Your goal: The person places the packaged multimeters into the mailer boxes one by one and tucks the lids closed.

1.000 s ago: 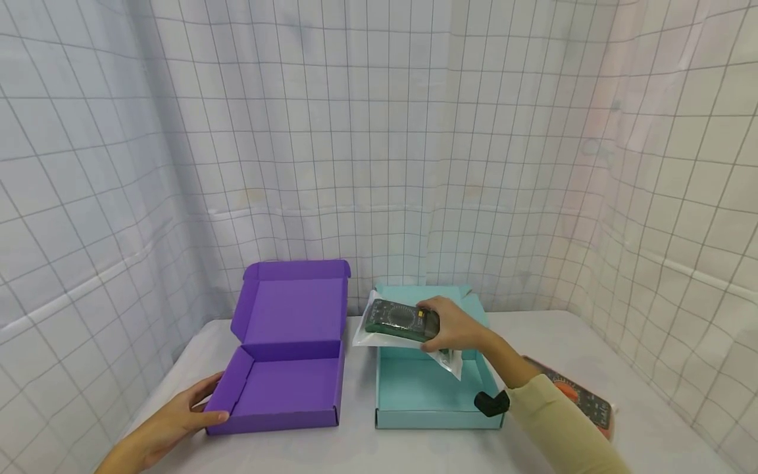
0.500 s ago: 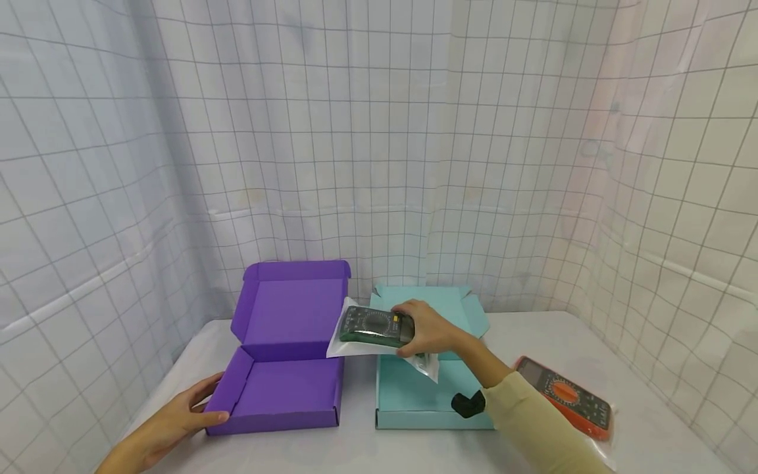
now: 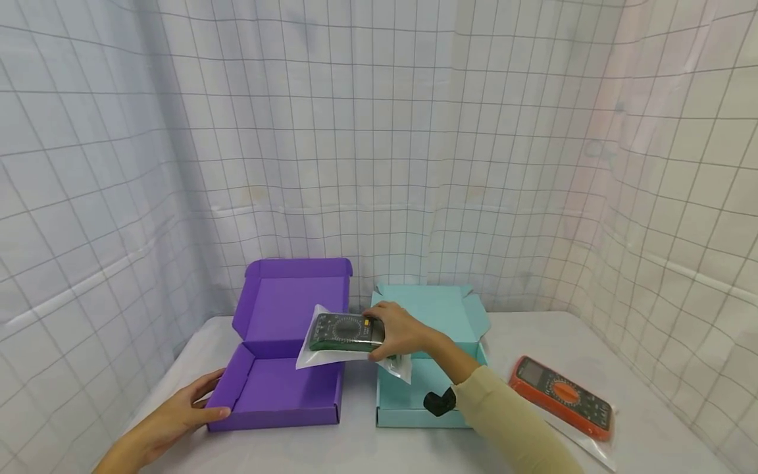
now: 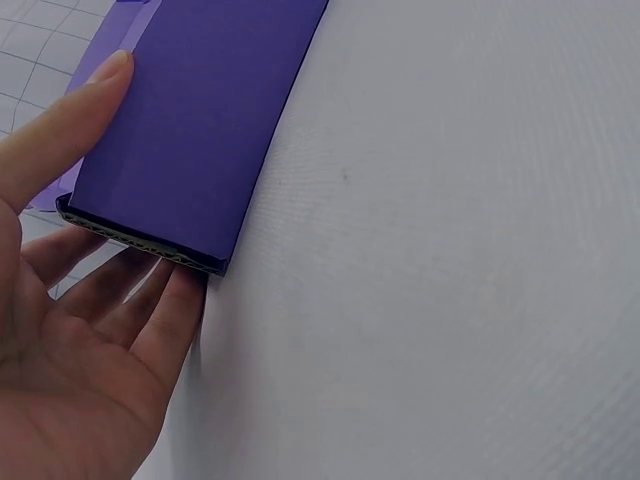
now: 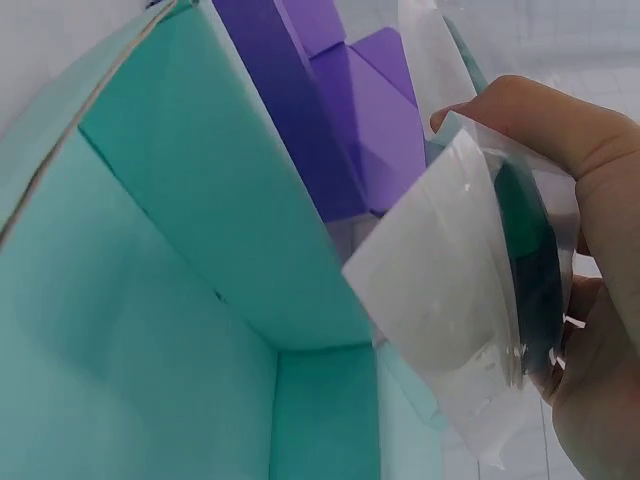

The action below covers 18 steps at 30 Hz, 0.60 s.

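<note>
Here's the right hand (image 3: 403,329), just right of centre in the head view, thumb on the near edge and fingers over the far one, gripping the right end of a green meter (image 3: 343,332). The meter sits in a clear bag (image 3: 320,359), raised mid-frame, its dial side showing, the bag flaring out left and lower right. From the head camera it covers part of the purple box (image 3: 284,417) and the gap beside it. A pale sleeve (image 3: 509,421) runs off to the bottom, with a black object (image 3: 439,403) under the wrist.

And at lower left, the left hand (image 3: 177,416): it has hold of the purple box's near left corner, thumb over the rim, fingers against the outer side, as the left wrist view confirms. That box stands left of centre, lid raised at the back.

Just right of it, the teal box (image 3: 414,419), lid tipped back too, partly behind the right arm. Further out, lower right, a red meter (image 3: 559,395) lies slantwise in its own bag on the white table (image 3: 355,454). Behind everything, gridded curtains (image 3: 403,131) fill the upper frame.
</note>
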### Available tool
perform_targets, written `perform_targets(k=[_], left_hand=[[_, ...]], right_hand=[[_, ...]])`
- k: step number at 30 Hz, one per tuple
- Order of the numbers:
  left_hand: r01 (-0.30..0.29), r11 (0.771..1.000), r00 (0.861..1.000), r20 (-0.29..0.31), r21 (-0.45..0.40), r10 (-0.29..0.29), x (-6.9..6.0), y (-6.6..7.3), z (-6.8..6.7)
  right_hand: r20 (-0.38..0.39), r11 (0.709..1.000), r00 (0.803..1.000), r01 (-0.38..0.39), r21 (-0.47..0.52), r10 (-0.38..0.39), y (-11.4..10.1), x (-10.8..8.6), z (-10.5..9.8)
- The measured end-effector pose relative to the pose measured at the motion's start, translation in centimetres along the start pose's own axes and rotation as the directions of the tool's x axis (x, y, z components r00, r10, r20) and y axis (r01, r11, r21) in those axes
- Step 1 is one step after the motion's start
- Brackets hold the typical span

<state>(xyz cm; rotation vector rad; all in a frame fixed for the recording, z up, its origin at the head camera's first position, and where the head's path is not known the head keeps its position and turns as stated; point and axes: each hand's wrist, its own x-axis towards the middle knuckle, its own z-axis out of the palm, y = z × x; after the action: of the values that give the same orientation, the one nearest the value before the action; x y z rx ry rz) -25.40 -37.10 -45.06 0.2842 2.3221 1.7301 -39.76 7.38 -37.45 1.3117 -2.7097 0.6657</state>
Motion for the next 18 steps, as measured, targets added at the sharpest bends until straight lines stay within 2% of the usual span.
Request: perform_targets(k=[4,8,18], left_hand=[[-0.002,1.0,1.0,0.005,0.009,0.002,-0.1,0.0,-0.1],[0.021,1.0,1.0,-0.004,0.008,-0.021,-0.1,0.0,0.0],[0.059,0.998,0.998,-0.02,0.002,-0.059,-0.1,0.0,-0.1]], right_hand=[[0.037,0.998,0.999,0.024,-0.059,-0.022,-1.5,1.5,1.1],[0.066,0.992,0.997,0.058,-0.116,-0.05,-2.8,2.8,1.9],[0.101,0.986,0.994,0.06,-0.158,-0.044,-5.1,5.6,3.6]])
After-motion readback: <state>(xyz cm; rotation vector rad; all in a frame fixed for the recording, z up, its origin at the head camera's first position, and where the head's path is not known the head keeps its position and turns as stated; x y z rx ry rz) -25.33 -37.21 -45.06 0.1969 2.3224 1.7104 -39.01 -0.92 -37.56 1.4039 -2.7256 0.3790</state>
